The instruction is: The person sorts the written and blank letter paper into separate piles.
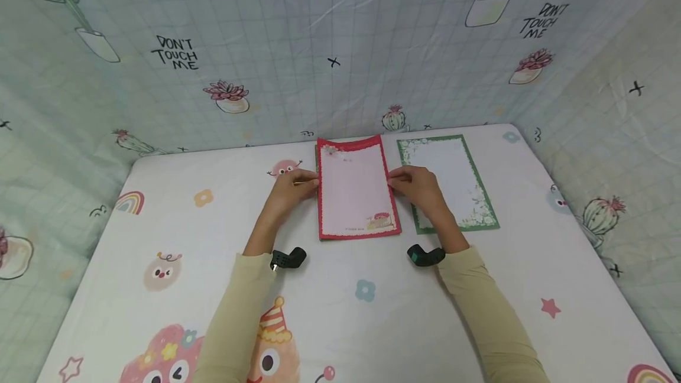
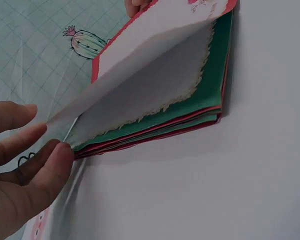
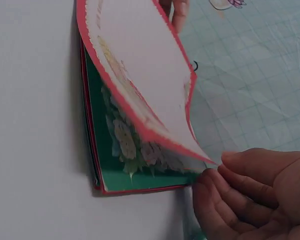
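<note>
A red-bordered paper sheet (image 1: 353, 188) with a pale pink middle lies uppermost on a stack of red and green bordered sheets (image 2: 210, 112). Its far part bows upward, baring a green-bordered sheet (image 3: 135, 175) with printed flowers beneath. At the left edge my left hand (image 1: 291, 189) holds the top sheet between thumb and index finger, other fingertips (image 2: 65, 150) against the stack's corner. On the opposite edge my right hand (image 1: 420, 188) pinches the same sheet, with its thumb (image 3: 235, 159) over the corner and curled fingers below.
To the right a separate green-bordered sheet (image 1: 452, 170) with white flowers lies flat, partly under my right forearm. The white table cover (image 1: 367, 336) has printed cartoon figures. A patterned cloth (image 1: 330, 93) hangs right behind the table's far edge.
</note>
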Available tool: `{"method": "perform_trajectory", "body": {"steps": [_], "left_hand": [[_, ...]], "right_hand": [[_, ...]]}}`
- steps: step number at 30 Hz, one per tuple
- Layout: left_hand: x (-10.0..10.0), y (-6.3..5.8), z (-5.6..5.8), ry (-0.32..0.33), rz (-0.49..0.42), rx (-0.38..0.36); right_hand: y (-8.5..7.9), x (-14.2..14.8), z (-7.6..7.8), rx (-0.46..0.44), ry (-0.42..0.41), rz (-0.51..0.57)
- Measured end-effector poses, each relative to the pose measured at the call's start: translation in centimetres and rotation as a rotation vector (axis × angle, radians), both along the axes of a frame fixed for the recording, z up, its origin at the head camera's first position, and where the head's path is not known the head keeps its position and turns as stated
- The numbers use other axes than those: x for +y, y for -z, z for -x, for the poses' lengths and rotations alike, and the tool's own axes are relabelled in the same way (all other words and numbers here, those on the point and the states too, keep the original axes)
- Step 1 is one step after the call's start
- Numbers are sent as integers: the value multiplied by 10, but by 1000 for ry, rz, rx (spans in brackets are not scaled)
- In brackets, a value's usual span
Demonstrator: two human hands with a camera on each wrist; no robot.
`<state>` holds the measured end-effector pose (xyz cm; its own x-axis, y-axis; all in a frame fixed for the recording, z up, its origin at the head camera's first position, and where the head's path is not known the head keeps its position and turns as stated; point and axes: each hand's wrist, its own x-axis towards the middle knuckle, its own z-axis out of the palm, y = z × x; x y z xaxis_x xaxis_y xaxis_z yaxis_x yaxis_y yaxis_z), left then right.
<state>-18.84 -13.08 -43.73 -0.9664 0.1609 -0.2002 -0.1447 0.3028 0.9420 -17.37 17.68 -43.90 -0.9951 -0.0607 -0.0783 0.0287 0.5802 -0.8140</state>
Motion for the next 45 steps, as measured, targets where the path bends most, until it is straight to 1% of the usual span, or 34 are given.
{"method": "perform_trajectory", "body": {"steps": [2, 4, 6, 8, 12, 15, 17, 21, 24, 26, 30, 34, 38, 45], "left_hand": [[2, 0, 0, -3, -11, 25], [5, 0, 1, -7, -20, 36], [8, 1, 2, -8, -50, 20], [11, 1, 3, -7, -80, -2], [15, 2, 4, -20, -152, -42], [15, 4, 4, -21, -197, -55], [15, 5, 4, -26, -232, -70], [11, 6, 2, -34, -251, -97], [6, 7, -1, -42, -245, -116], [3, 7, -3, -45, -250, -127], [0, 6, -5, -55, -278, -145], [-1, 6, -6, -58, -282, -141], [-3, 8, -7, -67, -284, -134], [-5, 12, -12, -73, -296, -119]], "right_hand": [[-1, -2, 0, 7, 4, 22], [-2, -4, -1, 9, 2, 49], [-2, -6, -1, 2, 3, 82], [-2, -8, 0, -2, 6, 92], [-1, -12, 0, -37, 17, 123], [-1, -13, 0, -79, 29, 184], [0, -14, 0, -118, 35, 255], [0, -15, 1, -218, 50, 391], [-2, -14, 0, -290, 45, 452], [-3, -14, -1, -312, 30, 489], [-3, -15, -1, -328, -5, 556], [-3, -15, 0, -343, -13, 553], [-3, -15, 0, -336, -28, 532], [-2, -15, -2, -325, -62, 562]]}}
